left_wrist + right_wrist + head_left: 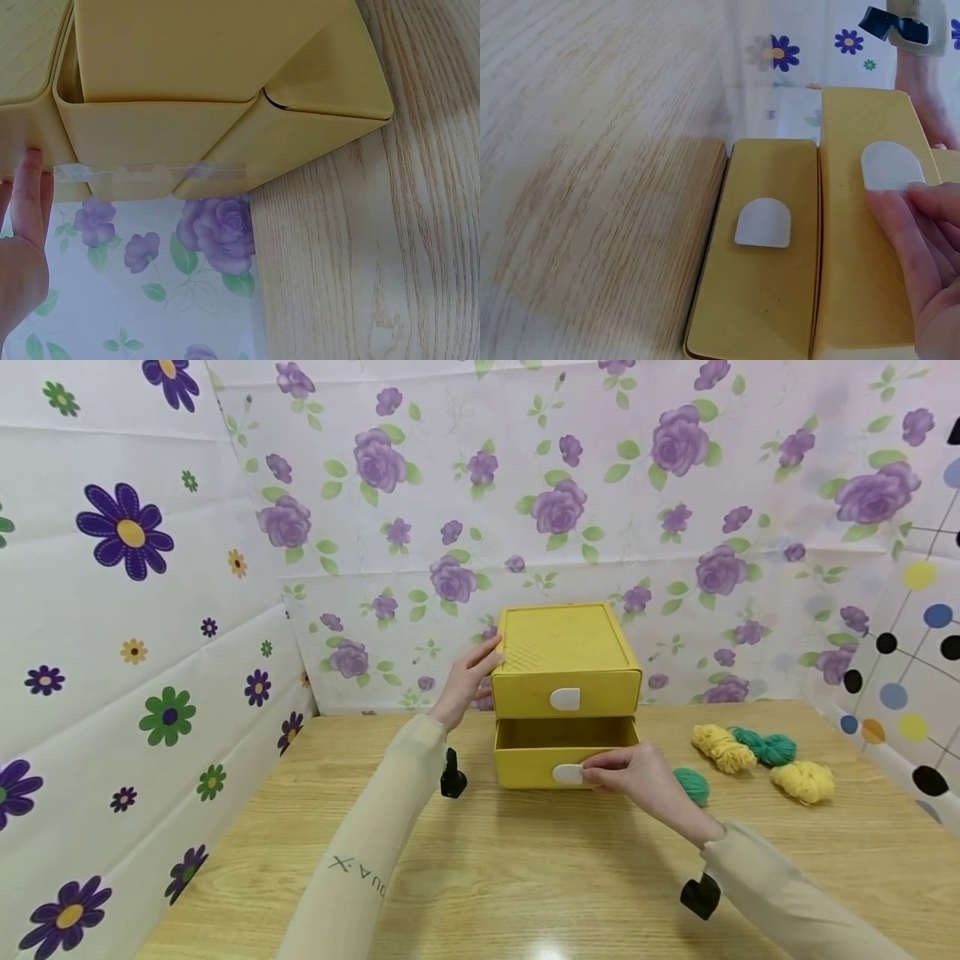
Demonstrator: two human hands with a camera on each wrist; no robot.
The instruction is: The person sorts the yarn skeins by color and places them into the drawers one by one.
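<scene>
A yellow stack of drawers (566,639) stands on the wooden table. Its top drawer (525,695) is in; the middle drawer (525,768) is pulled partly out, its inside shaded. The bottom drawer (772,300) is in, seen from the right wrist but hidden from the head. My right hand (647,781) pinches the white tab (892,166) on the middle drawer between thumb and fingers. On the stack's left side, my left hand (463,689) rests with extended fingers, touching the top section in the left wrist view. Clear tape (142,172) crosses that side.
Right of the stack lie yellow yarn skeins (723,749) and teal yarn skeins (765,747), one teal skein (692,786) close behind my right wrist. A flowered cloth backdrop (450,485) rises at the table's back; more patterned cloth stands on both sides.
</scene>
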